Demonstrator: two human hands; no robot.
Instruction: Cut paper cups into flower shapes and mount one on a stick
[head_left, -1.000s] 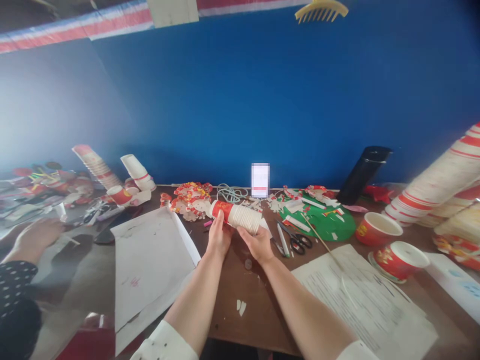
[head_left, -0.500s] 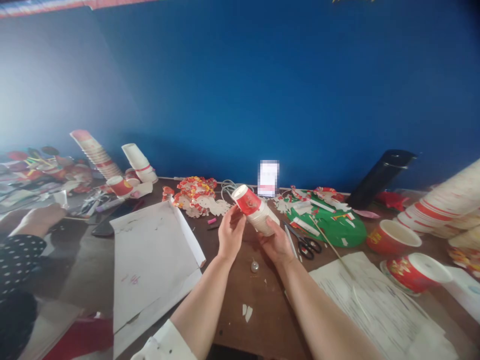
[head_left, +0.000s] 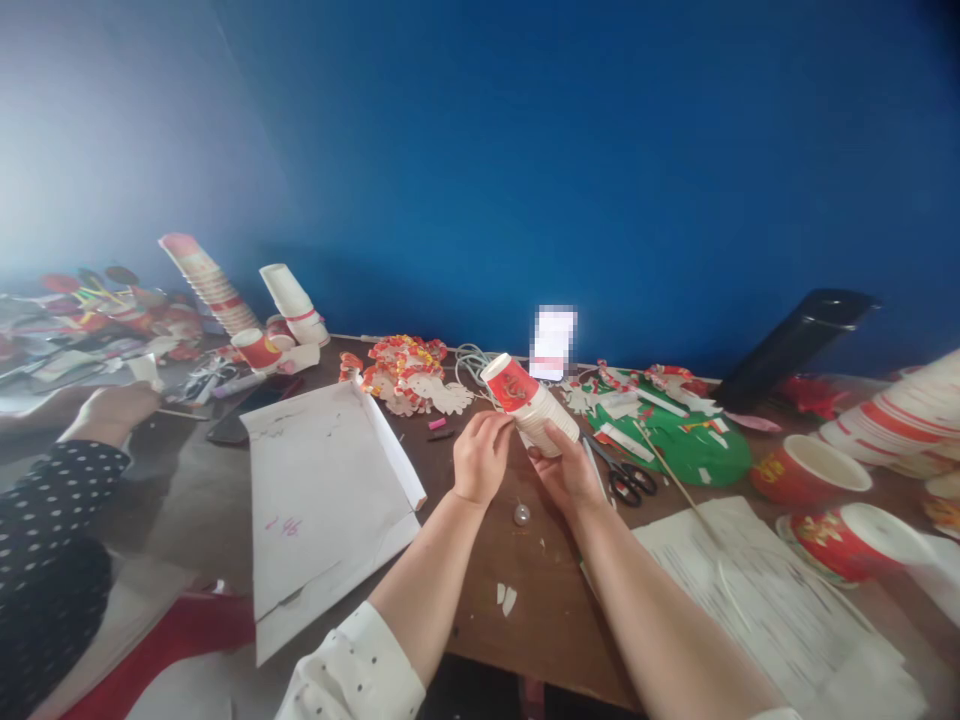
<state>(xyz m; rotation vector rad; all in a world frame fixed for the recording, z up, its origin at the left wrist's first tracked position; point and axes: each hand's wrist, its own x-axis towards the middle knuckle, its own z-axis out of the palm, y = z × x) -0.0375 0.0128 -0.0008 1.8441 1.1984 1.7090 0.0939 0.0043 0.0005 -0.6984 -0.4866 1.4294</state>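
Head view: the right hand [head_left: 568,468] is grasping the rim end of the cup stack [head_left: 544,420], while the left hand [head_left: 480,455] is bringing bent fingers to its side; I cannot tell whether they are pinching. The stack is leaning in mid-air above the table [head_left: 555,620]. A loose right grip could be letting nested cups slide out, and a hard squeeze risks denting them; a dropped cup might send the ball [head_left: 522,515] rolling. Scissors [head_left: 634,483] and cutouts [head_left: 405,370] are cluttering the brown surface, and a blue wall [head_left: 465,160] is rising behind.
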